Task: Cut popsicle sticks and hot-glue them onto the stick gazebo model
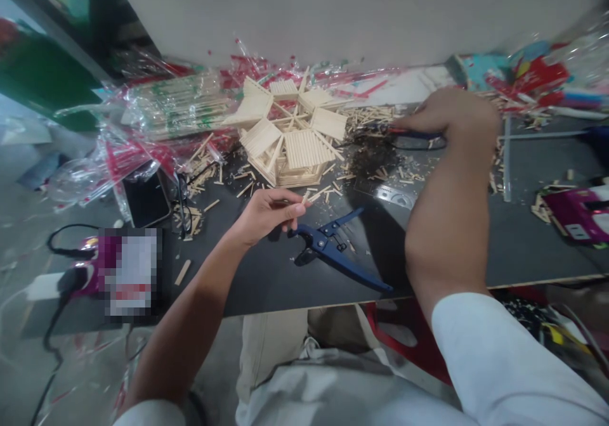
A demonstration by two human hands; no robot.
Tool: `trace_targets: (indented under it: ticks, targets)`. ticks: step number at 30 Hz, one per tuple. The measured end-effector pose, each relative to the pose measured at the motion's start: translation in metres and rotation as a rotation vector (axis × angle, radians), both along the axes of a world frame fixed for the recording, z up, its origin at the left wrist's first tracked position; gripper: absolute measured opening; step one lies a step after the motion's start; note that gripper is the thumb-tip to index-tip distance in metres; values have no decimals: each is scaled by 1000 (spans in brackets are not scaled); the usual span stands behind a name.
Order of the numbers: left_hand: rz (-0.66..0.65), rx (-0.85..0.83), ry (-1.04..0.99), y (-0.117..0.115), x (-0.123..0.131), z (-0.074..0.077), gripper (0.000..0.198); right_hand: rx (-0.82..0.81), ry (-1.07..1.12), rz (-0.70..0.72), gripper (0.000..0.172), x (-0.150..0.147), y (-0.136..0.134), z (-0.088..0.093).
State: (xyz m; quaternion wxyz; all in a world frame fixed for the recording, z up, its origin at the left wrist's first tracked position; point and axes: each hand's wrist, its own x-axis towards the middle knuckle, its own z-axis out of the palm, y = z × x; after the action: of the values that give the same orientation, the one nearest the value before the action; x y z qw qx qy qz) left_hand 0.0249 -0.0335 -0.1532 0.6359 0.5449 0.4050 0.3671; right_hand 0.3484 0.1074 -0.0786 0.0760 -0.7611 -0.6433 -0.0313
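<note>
My left hand [266, 215] is closed in a pinch on a thin wooden stick [301, 203], just in front of a small house model [290, 135] made of sticks. A blue cutter [335, 248] lies open on the dark table right beside that hand. My right hand [447, 116] reaches to the far right of the model and grips a dark-handled tool [416, 137] lying among stick offcuts; what kind of tool it is I cannot make out.
Crumpled clear and red plastic wrap with stick bundles [162, 112] lies at the back left. A black phone [145, 199] and a purple glue gun [92, 267] are at the left. Another purple device [578, 213] sits at the right edge. Offcuts litter the dark table [266, 280].
</note>
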Motion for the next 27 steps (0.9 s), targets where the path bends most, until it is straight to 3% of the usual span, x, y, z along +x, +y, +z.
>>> trace_targets:
  ticks: [2, 4, 7, 9, 11, 14, 18, 27]
  targets:
    - [-21, -17, -16, -1, 0, 0, 29, -87, -7, -30, 37, -18, -15, 23]
    - [-31, -35, -38, -1, 1, 1, 31, 57, 97, 102, 25, -39, -39, 48]
    - [18, -73, -114, -1, 0, 1, 35, 239, 287, 564, 15, -73, -78, 73]
    - [77, -89, -170, 0, 0, 2, 40, 175, 331, 841, 22, -95, -98, 76]
    - [124, -89, -204, 1, -1, 2, 45, 34, 286, 986, 25, -116, -112, 71]
    - [181, -85, -244, 3, -2, 3, 48, -85, 182, 1035, 26, -140, -119, 58]
    - [233, -107, -312, 4, -2, 3, 48, -123, 199, 1030, 16, -152, -116, 46]
    - [224, -104, -312, 4, 0, 5, 51, -120, 170, 990, 10, -154, -119, 45]
